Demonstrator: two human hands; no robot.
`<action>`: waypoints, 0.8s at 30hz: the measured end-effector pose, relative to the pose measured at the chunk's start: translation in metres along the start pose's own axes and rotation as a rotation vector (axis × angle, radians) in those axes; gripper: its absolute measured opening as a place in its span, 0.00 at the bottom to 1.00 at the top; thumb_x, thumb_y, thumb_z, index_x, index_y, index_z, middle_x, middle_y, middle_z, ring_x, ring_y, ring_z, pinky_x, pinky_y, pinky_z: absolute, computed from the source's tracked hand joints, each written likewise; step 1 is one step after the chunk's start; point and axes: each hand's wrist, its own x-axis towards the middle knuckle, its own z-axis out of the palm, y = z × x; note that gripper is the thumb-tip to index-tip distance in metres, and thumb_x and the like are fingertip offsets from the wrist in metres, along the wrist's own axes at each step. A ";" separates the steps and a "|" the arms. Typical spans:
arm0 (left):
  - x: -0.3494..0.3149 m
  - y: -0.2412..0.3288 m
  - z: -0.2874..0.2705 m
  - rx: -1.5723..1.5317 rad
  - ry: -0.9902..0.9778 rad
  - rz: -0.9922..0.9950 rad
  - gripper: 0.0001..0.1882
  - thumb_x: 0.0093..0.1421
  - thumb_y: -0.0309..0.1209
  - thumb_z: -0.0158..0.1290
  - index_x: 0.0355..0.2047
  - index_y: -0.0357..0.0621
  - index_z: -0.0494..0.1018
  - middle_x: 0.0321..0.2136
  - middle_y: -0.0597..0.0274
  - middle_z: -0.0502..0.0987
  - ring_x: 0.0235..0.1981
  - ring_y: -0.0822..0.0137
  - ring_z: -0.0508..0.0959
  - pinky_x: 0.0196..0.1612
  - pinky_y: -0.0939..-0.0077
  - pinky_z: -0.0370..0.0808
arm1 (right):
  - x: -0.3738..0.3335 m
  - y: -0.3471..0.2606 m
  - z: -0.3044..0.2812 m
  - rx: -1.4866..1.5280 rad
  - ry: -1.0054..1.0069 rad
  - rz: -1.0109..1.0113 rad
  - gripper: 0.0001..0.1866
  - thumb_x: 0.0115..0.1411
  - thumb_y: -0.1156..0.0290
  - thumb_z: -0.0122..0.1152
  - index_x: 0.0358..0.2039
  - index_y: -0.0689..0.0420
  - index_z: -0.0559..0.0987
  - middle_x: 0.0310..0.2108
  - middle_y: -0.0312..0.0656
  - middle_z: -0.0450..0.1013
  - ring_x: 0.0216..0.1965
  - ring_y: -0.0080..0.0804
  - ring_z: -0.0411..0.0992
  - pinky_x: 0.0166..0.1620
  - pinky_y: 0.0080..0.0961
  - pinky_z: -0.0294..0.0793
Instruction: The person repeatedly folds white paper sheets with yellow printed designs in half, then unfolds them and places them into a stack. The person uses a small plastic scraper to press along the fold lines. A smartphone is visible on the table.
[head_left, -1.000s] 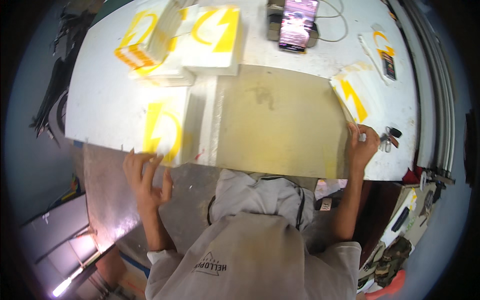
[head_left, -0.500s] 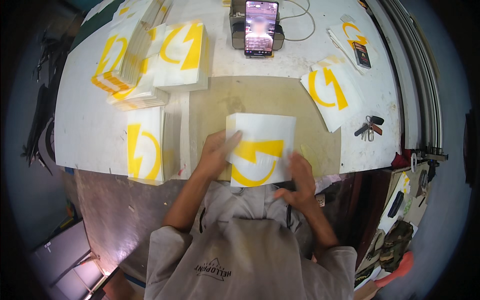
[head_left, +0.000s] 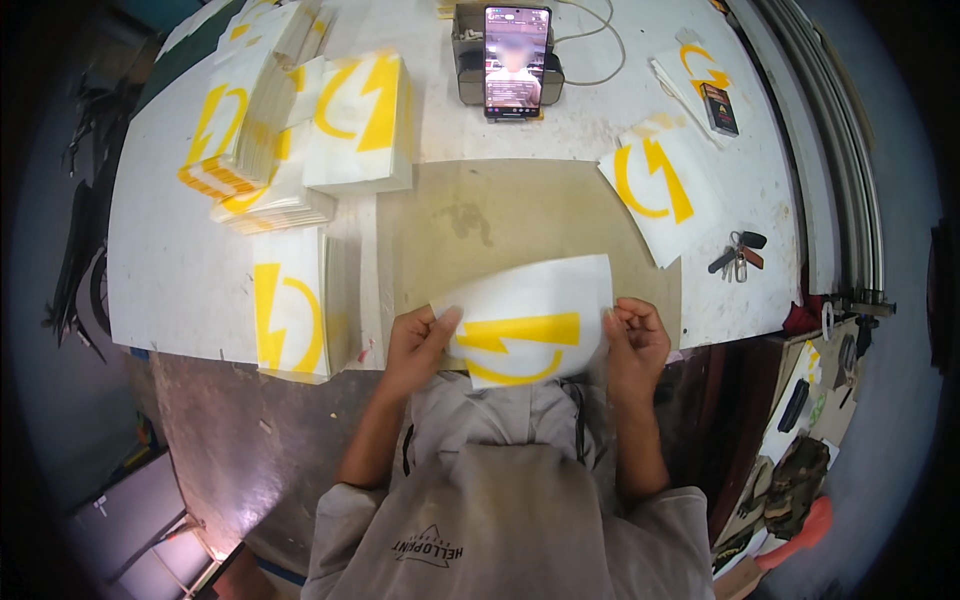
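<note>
A white sheet with a yellow bolt-and-arc print [head_left: 545,290] is stretched between my two hands over the table's near edge; whether it is a single layer or a flat bag I cannot tell. My left hand [head_left: 420,345] pinches its left edge, thumb on top. At the opposite edge, my right hand [head_left: 638,345] grips with thumb and curled fingers. The sheet bows a little, its far right corner raised. Beneath it lies a tan mat [head_left: 510,205]. Left of my left hand stands a stack of similar sheets [head_left: 290,310].
More printed stacks [head_left: 362,125] fill the table's left side. A phone [head_left: 517,62] leans on a holder at the back, a cable beside it. Toward the right lie loose printed sheets [head_left: 655,190], a small dark box [head_left: 719,110] and a bunch of keys [head_left: 738,256].
My right hand, blurred and open beside the sheet before, now grips its right edge. My left hand has come nearer and lower. The sheet is now tilted and drawn out between both hands.
</note>
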 end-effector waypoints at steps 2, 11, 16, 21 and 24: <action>0.005 -0.002 0.006 0.024 0.046 0.065 0.14 0.76 0.32 0.55 0.45 0.31 0.82 0.25 0.78 0.76 0.26 0.86 0.67 0.28 0.83 0.65 | -0.013 -0.011 -0.006 -0.005 -0.020 -0.073 0.15 0.65 0.86 0.67 0.51 0.66 0.77 0.38 0.37 0.78 0.39 0.19 0.75 0.46 0.17 0.74; 0.019 0.024 0.011 -0.069 -0.059 0.070 0.13 0.75 0.27 0.53 0.55 0.31 0.78 0.43 0.64 0.84 0.42 0.78 0.79 0.46 0.79 0.76 | 0.007 0.012 -0.049 0.446 -0.746 0.582 0.34 0.67 0.68 0.69 0.68 0.69 0.68 0.59 0.51 0.77 0.60 0.39 0.76 0.64 0.37 0.73; 0.017 0.022 0.006 -0.188 -0.018 0.129 0.16 0.75 0.24 0.52 0.60 0.33 0.74 0.49 0.60 0.83 0.49 0.74 0.80 0.53 0.76 0.76 | 0.020 0.024 -0.024 0.519 -0.986 0.510 0.46 0.65 0.63 0.70 0.75 0.68 0.58 0.73 0.48 0.62 0.73 0.41 0.61 0.72 0.40 0.61; 0.015 0.012 0.014 0.120 0.646 0.531 0.19 0.73 0.28 0.55 0.61 0.33 0.73 0.46 0.60 0.82 0.46 0.69 0.80 0.55 0.73 0.76 | 0.030 0.032 -0.021 0.602 -1.009 0.491 0.44 0.67 0.62 0.67 0.75 0.67 0.58 0.73 0.47 0.63 0.73 0.41 0.62 0.72 0.40 0.62; -0.013 0.015 0.004 0.066 0.445 0.340 0.17 0.75 0.34 0.52 0.55 0.32 0.75 0.42 0.56 0.84 0.42 0.67 0.80 0.54 0.73 0.75 | 0.030 0.034 -0.017 0.555 -0.848 0.551 0.38 0.70 0.63 0.64 0.74 0.66 0.61 0.70 0.47 0.67 0.70 0.40 0.66 0.70 0.40 0.66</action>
